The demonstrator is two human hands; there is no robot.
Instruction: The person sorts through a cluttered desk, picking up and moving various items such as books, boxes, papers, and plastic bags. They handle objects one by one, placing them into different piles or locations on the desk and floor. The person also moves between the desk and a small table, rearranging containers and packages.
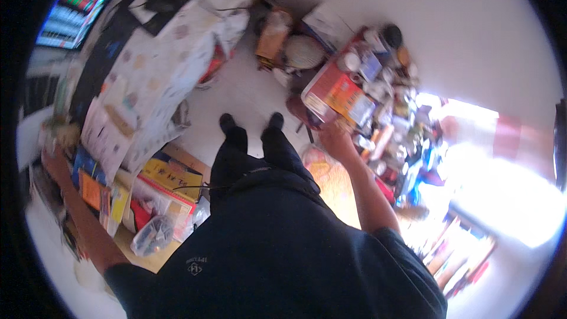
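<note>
My right hand (pixel 335 136) is out over the near edge of a cluttered table, at the lower end of an orange packet (pixel 345 97) that bears writing. Blur hides whether its fingers grip anything. A red tray-like surface (pixel 316 86) with a pale rim lies under the packet. Far to the left, my left hand (pixel 55 164) reaches to the end of the desk, beside a blurred brownish object (pixel 66 134). I cannot tell whether it touches or holds that object. Below this hand stand a blue folder or box (pixel 88 165) and an orange box (pixel 91 190).
A desk with a patterned cover (pixel 155 62) runs along the left, with a lit screen (pixel 82 6) behind it. A clear plastic tub (pixel 153 235) and a yellow box (pixel 172 177) sit low at left. Jars and packets crowd the right table beside a wooden stool-like surface (pixel 334 186).
</note>
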